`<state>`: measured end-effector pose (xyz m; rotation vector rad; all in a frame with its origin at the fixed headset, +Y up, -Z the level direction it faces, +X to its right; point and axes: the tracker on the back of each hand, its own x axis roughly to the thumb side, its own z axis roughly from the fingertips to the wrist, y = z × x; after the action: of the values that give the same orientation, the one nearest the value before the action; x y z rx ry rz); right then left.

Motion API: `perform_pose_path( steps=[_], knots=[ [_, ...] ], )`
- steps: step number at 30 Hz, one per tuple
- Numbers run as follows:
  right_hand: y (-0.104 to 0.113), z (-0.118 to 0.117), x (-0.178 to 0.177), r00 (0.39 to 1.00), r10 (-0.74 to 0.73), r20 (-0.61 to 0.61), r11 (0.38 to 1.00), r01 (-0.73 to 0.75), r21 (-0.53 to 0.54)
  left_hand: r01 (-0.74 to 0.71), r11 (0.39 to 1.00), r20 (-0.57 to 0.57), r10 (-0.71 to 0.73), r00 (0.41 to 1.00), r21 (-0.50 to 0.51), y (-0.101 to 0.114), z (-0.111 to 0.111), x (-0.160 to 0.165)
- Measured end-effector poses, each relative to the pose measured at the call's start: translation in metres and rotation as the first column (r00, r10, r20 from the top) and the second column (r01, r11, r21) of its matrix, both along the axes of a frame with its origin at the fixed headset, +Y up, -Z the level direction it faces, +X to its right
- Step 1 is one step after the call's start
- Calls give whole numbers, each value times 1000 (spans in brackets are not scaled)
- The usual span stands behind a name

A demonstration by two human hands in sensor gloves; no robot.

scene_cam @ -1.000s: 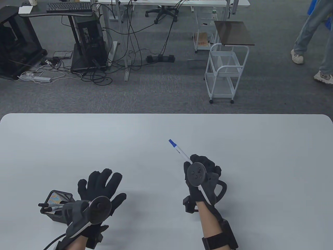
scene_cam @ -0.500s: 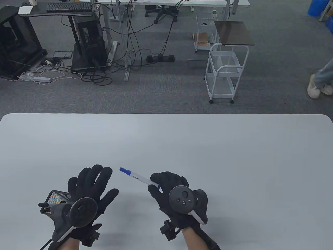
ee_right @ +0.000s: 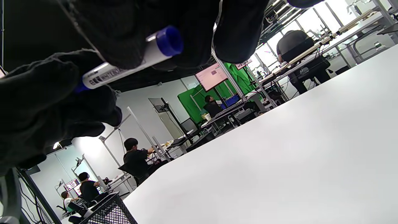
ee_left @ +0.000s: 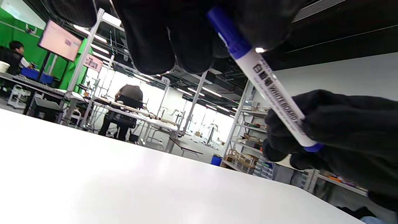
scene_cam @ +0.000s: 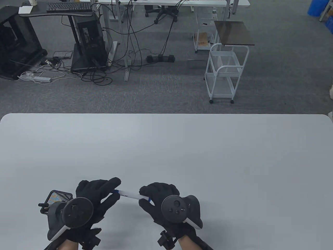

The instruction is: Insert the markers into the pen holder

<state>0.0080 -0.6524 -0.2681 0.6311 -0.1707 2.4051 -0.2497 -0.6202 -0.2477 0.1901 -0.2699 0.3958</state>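
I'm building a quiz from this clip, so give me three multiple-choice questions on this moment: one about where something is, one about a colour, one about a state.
1. Where is the pen holder?
A. far right corner of the table
B. beside the left hand, near the table's front left
C. on the floor

2. What colour is the cap of the marker?
A. red
B. green
C. blue

3. How is the marker held?
A. between both hands, above the table
B. lying loose on the table
C. standing in the pen holder

Answers: 1 B, the table view shows the mesh holder just left of the left hand. 2 C, the left wrist view shows a blue cap. 3 A, the right hand grips one end and the left hand's fingers meet the other.
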Motion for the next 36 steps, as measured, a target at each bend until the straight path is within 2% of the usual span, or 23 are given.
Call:
perform_pose_path(
  steps=[6, 14, 19, 26, 29, 30, 32, 36],
  knots=[
    [-1, 0, 2, 1000, 5, 5, 1000, -5, 1, 19, 1000, 19, -19, 1000, 5, 0, 2, 5],
    [-2, 1, 0, 1000, 17, 2, 1000, -17, 8, -63, 998, 81, 62, 995, 18, 5, 7, 2],
    [-1, 0, 5, 993, 81, 84, 995, -85, 51, -49, 997, 42, 47, 998, 59, 15, 13, -6],
    [0, -2, 14, 945, 239, 224, 958, -267, 104, 62, 990, -204, -36, 978, 125, 36, 28, -44],
    [-1, -4, 15, 927, 279, 251, 944, -312, 104, 227, 961, -425, -139, 894, 162, 41, 34, -58],
    [-2, -4, 15, 918, 298, 263, 937, -334, 102, 300, 945, -509, -196, 838, 130, 43, 35, -64],
    [-3, -5, 16, 908, 316, 274, 930, -354, 100, 354, 932, -586, -247, 772, 74, 44, 36, -73],
    [-4, -6, 16, 901, 330, 281, 925, -368, 95, 290, 957, -607, -239, 758, -15, 40, 31, -94]
  ],
)
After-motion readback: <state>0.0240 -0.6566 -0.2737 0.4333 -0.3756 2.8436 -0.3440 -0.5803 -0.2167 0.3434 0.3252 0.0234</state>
